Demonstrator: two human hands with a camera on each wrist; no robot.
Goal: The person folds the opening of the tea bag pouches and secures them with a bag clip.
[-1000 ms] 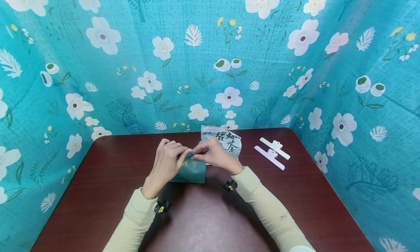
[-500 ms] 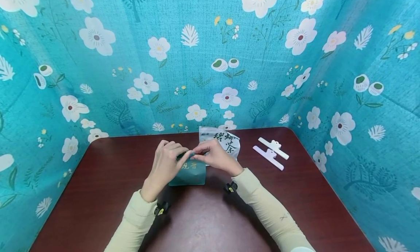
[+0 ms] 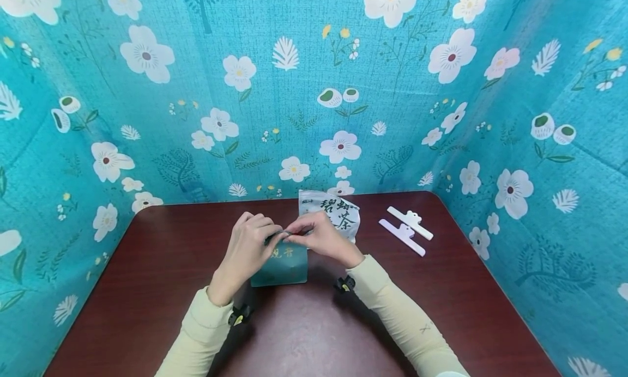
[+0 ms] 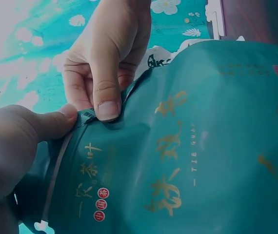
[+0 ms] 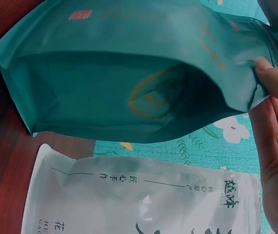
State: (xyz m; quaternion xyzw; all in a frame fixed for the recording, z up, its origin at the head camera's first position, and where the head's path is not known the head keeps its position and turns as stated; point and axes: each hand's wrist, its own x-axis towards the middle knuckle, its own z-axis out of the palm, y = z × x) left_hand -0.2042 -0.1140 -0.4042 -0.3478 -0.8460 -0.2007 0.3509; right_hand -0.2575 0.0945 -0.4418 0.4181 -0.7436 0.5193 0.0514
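Both hands work at the top edge of a green tea pouch (image 3: 282, 271) with gold lettering. My left hand (image 3: 246, 245) pinches the edge toward its left end. My right hand (image 3: 327, 238) pinches it just to the right, the two sets of fingertips almost meeting. In the left wrist view the right thumb (image 4: 107, 92) presses on the pouch front, by a small fold at the top strip. Seen from the right wrist, the pouch's side gusset (image 5: 95, 97) bulges outward and the top is drawn together. Part of the top edge is hidden behind the fingers.
A white tea pouch (image 3: 349, 224) with dark characters lies behind the right hand. Farther right are two flat clips, one white (image 3: 411, 222) and one pale lilac (image 3: 402, 236). A flowered blue curtain (image 3: 294, 121) surrounds the dark red table (image 3: 167, 290).
The green pouch's lower edge has come down toward me, so more of its front shows. The pinching fingers have shifted slightly along the top edge. The white pouch and clips stay put.
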